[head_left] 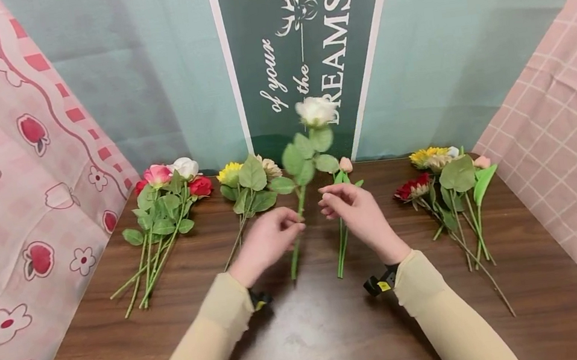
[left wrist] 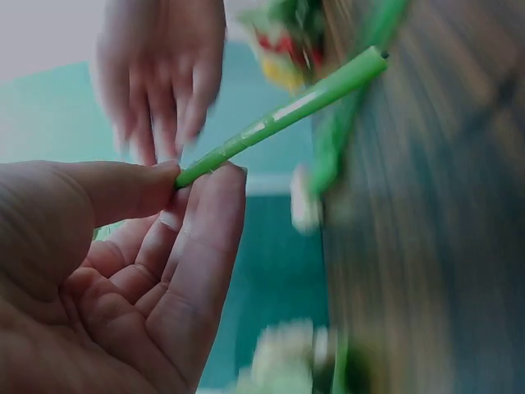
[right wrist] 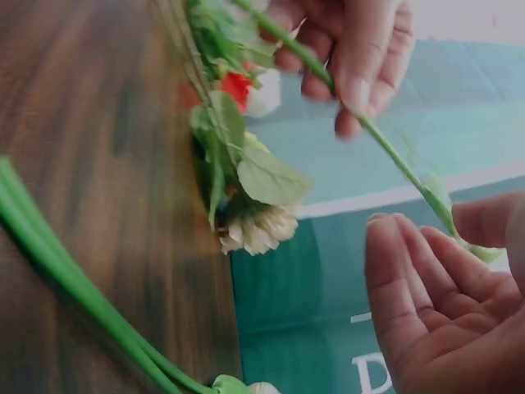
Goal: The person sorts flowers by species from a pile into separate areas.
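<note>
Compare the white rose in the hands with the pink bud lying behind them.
The white rose is held upright off the table by the left hand; the pink bud lies flat. The rose is fully open and larger; the bud is closed and small. Both have green stems and leaves.

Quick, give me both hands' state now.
Left hand: pinches the white rose by its stem.
Right hand: open, fingers relaxed beside the stem, holding nothing.

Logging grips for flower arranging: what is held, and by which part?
The left hand pinches the white rose by its stem. The right hand holds nothing.
</note>
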`<state>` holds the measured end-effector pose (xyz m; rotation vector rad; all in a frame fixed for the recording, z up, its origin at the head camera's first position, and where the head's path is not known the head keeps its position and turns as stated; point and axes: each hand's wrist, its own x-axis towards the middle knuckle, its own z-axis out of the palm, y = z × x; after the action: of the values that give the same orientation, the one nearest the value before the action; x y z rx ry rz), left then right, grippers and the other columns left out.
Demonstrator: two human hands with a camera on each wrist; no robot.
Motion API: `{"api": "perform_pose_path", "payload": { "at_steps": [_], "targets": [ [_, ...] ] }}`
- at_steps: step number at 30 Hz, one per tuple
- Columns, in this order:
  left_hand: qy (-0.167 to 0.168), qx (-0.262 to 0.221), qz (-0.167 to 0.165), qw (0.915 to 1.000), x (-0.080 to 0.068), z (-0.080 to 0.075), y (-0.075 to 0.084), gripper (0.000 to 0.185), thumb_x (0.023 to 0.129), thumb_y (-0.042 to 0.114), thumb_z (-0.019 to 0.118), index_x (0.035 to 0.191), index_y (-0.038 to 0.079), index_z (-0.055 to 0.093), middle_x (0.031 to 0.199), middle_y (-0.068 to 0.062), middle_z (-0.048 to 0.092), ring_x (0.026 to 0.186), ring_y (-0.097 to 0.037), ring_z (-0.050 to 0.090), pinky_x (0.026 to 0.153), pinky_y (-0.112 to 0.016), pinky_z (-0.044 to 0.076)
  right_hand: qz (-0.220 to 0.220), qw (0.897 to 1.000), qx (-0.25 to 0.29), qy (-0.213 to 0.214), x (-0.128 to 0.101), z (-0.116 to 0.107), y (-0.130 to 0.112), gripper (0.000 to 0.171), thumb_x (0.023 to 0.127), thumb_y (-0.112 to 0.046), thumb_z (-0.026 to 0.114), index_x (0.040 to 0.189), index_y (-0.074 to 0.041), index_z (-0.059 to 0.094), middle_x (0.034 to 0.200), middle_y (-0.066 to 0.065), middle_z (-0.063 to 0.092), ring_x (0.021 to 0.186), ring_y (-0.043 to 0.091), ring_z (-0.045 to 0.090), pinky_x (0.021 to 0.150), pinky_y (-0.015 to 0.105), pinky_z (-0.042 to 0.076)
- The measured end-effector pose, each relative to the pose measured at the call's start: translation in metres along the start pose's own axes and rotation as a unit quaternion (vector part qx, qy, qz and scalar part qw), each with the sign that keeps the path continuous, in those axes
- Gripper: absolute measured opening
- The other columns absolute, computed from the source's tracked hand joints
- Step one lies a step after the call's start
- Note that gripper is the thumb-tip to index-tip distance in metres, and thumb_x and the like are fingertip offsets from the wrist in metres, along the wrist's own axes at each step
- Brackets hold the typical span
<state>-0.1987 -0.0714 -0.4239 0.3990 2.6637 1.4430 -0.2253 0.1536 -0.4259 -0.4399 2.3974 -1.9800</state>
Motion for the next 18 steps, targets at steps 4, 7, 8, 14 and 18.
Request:
{"api": "perform_pose_path", "payload": {
  "at_steps": [4, 7, 8, 14, 18],
  "targets": [
    [0.043, 0.080, -0.038, 0.9951, -0.025, -0.065, -0.029, 0.022, 0.099, 0.022, 0.069, 0.116, 0.008, 0.069, 0.097, -0.004, 0.071, 0.070, -0.016, 0.067, 0.063, -0.033, 0.057, -0.050, 0.986, -0.153, -0.038, -0.005, 0.020, 0.000, 0.032, 0.103, -0.035, 0.063, 0.126, -0.013, 0.070, 0.114, 0.005, 0.072, 0.102, 0.024, 0.069, 0.087, 0.043, 0.057],
    [0.069, 0.141, -0.074, 0.9849, -0.049, -0.117, -0.053, 0.025, 0.101, 0.021, 0.066, 0.118, 0.003, 0.067, 0.099, -0.011, 0.071, 0.072, -0.019, 0.066, 0.066, -0.038, 0.057, -0.105, 0.953, -0.273, -0.077, -0.005, 0.039, -0.003, 0.039, 0.103, -0.043, 0.061, 0.131, -0.017, 0.068, 0.125, -0.002, 0.069, 0.115, 0.018, 0.064, 0.097, 0.040, 0.051],
    [0.077, 0.161, -0.083, 0.9804, -0.057, -0.133, -0.060, 0.026, 0.101, 0.020, 0.065, 0.118, 0.001, 0.067, 0.099, -0.013, 0.071, 0.072, -0.020, 0.067, 0.067, -0.040, 0.057, -0.128, 0.940, -0.303, -0.094, -0.004, 0.046, -0.004, 0.041, 0.103, -0.044, 0.060, 0.133, -0.017, 0.067, 0.129, -0.001, 0.067, 0.121, 0.018, 0.061, 0.102, 0.040, 0.049],
    [0.097, 0.222, -0.138, 0.9603, -0.087, -0.186, -0.100, 0.026, 0.100, 0.017, 0.060, 0.110, -0.006, 0.067, 0.088, -0.012, 0.071, 0.068, -0.017, 0.066, 0.069, -0.040, 0.053, -0.222, 0.874, -0.391, -0.183, 0.000, 0.081, -0.018, 0.052, 0.104, -0.044, 0.058, 0.145, -0.012, 0.057, 0.146, 0.008, 0.056, 0.141, 0.028, 0.044, 0.117, 0.047, 0.034],
    [0.077, 0.243, -0.151, 0.9551, -0.091, -0.187, -0.119, 0.027, 0.100, 0.017, 0.061, 0.111, -0.006, 0.068, 0.086, -0.012, 0.071, 0.068, -0.021, 0.067, 0.069, -0.042, 0.053, -0.231, 0.862, -0.398, -0.213, 0.000, 0.096, -0.024, 0.054, 0.104, -0.046, 0.057, 0.147, -0.013, 0.055, 0.150, 0.008, 0.052, 0.145, 0.030, 0.038, 0.119, 0.048, 0.030]
  ]
}}
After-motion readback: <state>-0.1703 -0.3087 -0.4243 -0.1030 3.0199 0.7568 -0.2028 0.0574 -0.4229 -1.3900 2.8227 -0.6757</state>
